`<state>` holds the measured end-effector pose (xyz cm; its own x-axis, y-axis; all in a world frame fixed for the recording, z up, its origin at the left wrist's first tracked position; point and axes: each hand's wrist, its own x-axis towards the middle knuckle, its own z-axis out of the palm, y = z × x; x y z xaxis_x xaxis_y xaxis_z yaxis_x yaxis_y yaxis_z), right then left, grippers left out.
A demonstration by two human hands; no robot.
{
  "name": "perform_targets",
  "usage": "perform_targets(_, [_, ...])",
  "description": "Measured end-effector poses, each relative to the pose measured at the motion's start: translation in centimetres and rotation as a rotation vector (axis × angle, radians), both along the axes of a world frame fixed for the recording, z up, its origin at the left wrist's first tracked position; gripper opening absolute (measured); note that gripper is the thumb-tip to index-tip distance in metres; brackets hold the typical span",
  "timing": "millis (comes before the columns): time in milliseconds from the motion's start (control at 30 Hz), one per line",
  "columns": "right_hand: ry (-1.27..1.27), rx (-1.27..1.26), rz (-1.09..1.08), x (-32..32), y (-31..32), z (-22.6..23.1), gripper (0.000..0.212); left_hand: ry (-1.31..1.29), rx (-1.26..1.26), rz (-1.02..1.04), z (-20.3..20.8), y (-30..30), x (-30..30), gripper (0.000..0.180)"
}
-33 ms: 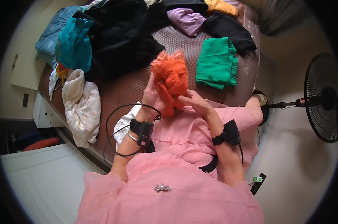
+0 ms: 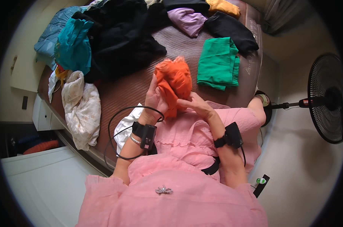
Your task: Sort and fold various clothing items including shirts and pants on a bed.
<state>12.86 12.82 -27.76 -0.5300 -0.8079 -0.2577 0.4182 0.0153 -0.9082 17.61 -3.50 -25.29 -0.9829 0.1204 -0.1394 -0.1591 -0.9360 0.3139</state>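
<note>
Above my lap I hold up a bunched orange garment of thin cloth, with a ruffled upper edge. My left hand grips it from the left, thumb upright along its side; the other fingers are behind the cloth. My right hand closes on its lower right side, fingers bent round the fabric. The garment's lower end hangs between my wrists onto my pink dress. Just beyond, a folded green garment lies flat on the brown mat of the bed.
Black clothes, a teal garment and a cream patterned cloth lie on the left. Folded purple, black and yellow pieces sit at the back. A standing fan is on the right. A cable loops by my left wrist.
The orange garment's upper part has sunk slightly toward me and looks more bunched. Both hands keep their hold, with only a small shift. The whole view has moved a little.
</note>
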Motion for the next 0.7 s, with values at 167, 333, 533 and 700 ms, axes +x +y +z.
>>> perform_targets(167, [0.076,-0.006,-0.327,-0.2,0.1,-2.4,0.037,0.007,-0.280,0.114,-2.1,-0.1,-1.0,0.049])
perform_targets(333, [-0.116,-0.084,-0.594,-1.4,1.0,-2.8,0.032,-0.066,-0.348,0.326,-2.0,-1.4,-1.3,0.043])
perform_targets(533, [0.094,0.025,-0.738,-1.4,0.7,-3.1,0.042,-0.030,-0.628,0.329,-1.1,-8.3,-0.2,0.044])
perform_targets(700, [0.031,0.048,-0.713,-2.7,1.6,-4.6,0.038,-0.235,-2.070,0.159,-6.1,-14.9,8.4,0.067])
